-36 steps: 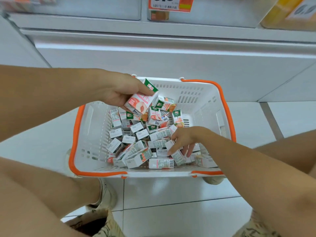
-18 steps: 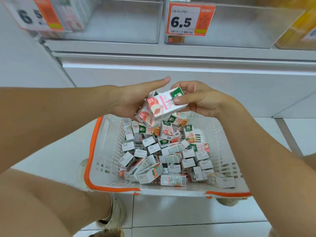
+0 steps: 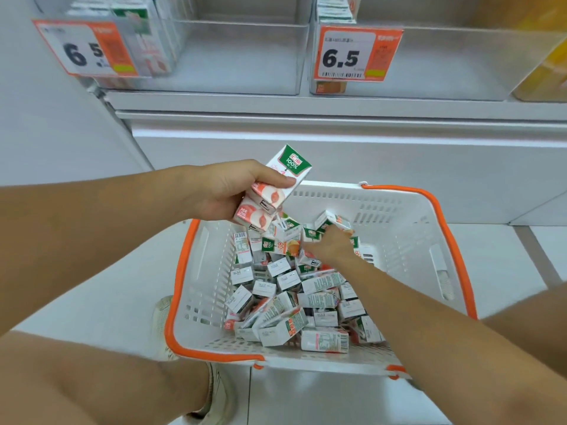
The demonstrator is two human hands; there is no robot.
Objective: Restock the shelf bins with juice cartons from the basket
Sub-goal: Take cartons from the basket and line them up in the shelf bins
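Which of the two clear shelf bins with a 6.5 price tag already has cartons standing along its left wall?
The left bin: cartons stand along its left wall behind the tag. In the right bin, only a few cartons show at the back left corner.

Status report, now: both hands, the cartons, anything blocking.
Left hand holds stacked cartons above the basket. Right hand down in the carton pile, grip unclear. Shelf bins mostly bare, nothing blocking.

Two orange "6.5" price tags [image 3: 357, 53]; pale shoe [image 3: 214, 394], possibly sneaker.
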